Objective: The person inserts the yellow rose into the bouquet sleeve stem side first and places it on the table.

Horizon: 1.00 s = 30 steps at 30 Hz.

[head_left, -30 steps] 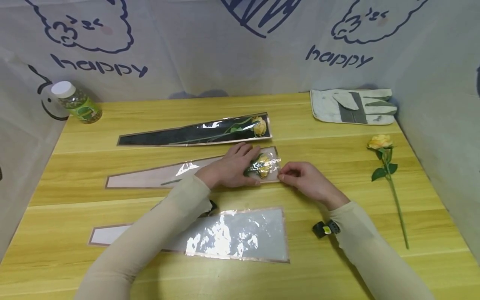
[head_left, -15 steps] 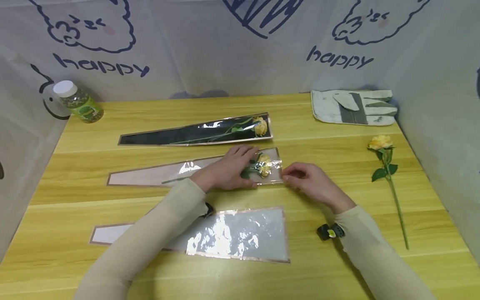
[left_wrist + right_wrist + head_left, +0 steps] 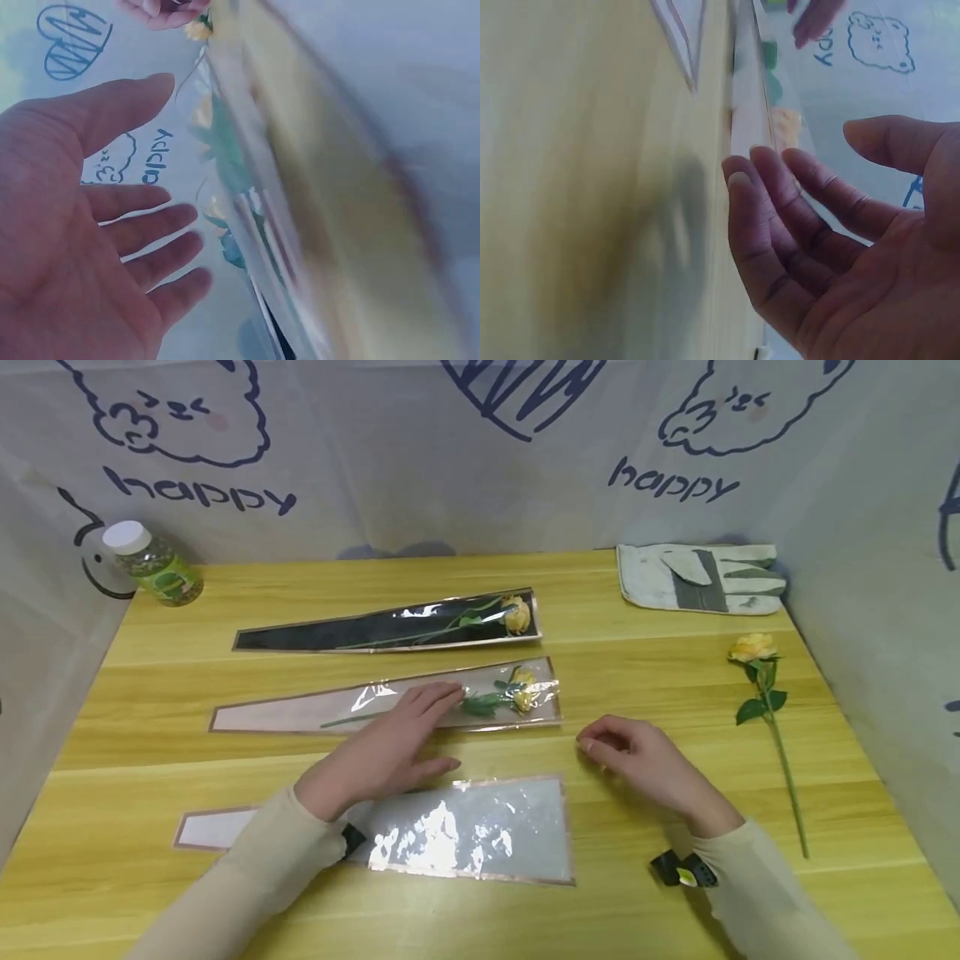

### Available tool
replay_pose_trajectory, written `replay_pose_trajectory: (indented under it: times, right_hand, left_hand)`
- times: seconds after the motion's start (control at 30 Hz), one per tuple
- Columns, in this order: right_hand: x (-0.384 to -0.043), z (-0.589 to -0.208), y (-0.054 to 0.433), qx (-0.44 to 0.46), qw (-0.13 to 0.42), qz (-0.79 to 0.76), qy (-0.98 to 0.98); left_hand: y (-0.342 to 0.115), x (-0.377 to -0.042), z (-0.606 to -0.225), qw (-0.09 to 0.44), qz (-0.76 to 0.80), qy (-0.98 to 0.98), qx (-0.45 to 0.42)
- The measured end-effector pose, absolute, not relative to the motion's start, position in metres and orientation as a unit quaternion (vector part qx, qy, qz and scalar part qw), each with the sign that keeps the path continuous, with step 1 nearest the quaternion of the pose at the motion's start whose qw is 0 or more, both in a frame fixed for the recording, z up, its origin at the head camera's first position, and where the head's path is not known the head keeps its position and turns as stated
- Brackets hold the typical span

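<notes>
A pale pink flower sleeve [image 3: 270, 715] with a yellow rose [image 3: 522, 692] inside its clear film lies across the middle of the table. My left hand [image 3: 386, 750], fingers extended, is over its near edge; contact cannot be made out from the head view. In the left wrist view the palm of the left hand [image 3: 82, 232] is bare, fingers spread. Right of the sleeve's wide end, my right hand [image 3: 645, 760] hovers with loosely bent fingers. The right wrist view shows the right hand [image 3: 832, 247] holding nothing. Nearer me lies a flat white sleeve [image 3: 517, 835], partly behind the left forearm.
A black sleeve [image 3: 300, 638] holding a yellow rose [image 3: 516, 615] lies farther back. A loose yellow rose [image 3: 753, 648] with a long stem is at the right. A work glove [image 3: 701, 578] lies at the back right; a white-capped jar [image 3: 168, 578] stands at the back left.
My left hand has drawn back toward me and left from the rose end of the pink sleeve. My right hand has left the sleeve's corner, moving right and nearer.
</notes>
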State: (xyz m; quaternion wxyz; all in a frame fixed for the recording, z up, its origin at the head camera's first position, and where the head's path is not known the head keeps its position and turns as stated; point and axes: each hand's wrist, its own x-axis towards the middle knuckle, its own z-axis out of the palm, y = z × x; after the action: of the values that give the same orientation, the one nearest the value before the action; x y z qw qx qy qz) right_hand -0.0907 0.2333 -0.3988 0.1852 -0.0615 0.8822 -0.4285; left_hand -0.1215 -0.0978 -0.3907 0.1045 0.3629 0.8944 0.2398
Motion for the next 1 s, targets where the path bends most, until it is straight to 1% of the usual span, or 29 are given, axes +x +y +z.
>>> replay_pose_trajectory:
  times: [0.17,0.3,0.43,0.83,1.0]
  right_hand:
    - [-0.072,-0.397,0.228,-0.027,0.201,-0.401,0.894]
    - [-0.058,-0.4,0.224,-0.014,0.211,-0.388,0.897]
    - [-0.048,-0.404,0.218,-0.019,0.212,-0.392,0.895]
    - [-0.034,-0.411,0.203,-0.009,0.193,-0.388,0.901]
    - [-0.032,-0.412,0.203,-0.019,0.202,-0.411,0.889]
  left_hand:
    - [-0.115,-0.083,-0.398,0.09,0.214,0.894,0.382]
    - [-0.126,-0.056,-0.405,0.098,0.183,0.893,0.4]
    - [-0.135,-0.038,-0.412,0.103,0.17,0.892,0.405]
    - [-0.136,-0.024,-0.422,0.108,0.154,0.911,0.368]
    - [-0.134,-0.022,-0.422,0.103,0.15,0.918,0.353]
